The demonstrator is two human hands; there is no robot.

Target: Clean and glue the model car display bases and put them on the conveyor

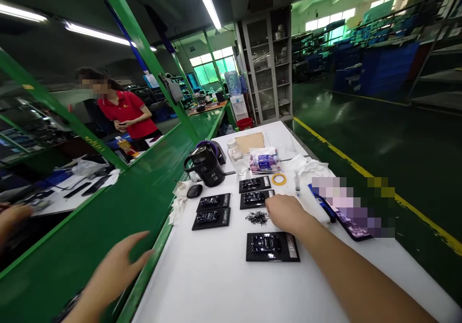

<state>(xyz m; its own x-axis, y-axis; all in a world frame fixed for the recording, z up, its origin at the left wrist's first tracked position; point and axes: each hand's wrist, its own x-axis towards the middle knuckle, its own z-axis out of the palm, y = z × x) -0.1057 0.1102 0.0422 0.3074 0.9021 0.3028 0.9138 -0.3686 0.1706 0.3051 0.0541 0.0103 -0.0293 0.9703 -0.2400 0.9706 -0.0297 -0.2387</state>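
Observation:
My right hand [287, 212] reaches over the white table with its fingers curled closed. Its fingertips are beside a small pile of thin black pieces [257, 218] and overlap the right edge of a black base bearing a dark model car [254, 198]; what they hold is hidden. Nearer to me lies another base with a model car [267, 244]. Two more model cars on bases, a far one [209, 201] and a near one [208, 216], lie to the left, and one [250, 183] behind. My left hand [115, 270], fingers apart and holding nothing, hovers by the table's green left edge.
A black mug [207, 166], mouse [195, 191], clear bottle [235, 154], tissue pack [264, 160] and yellow tape roll [279, 179] stand farther back. A tablet-like device [346, 212] lies right. Beyond the green partition is a person in red [126, 113]; another hand [14, 219] shows far left.

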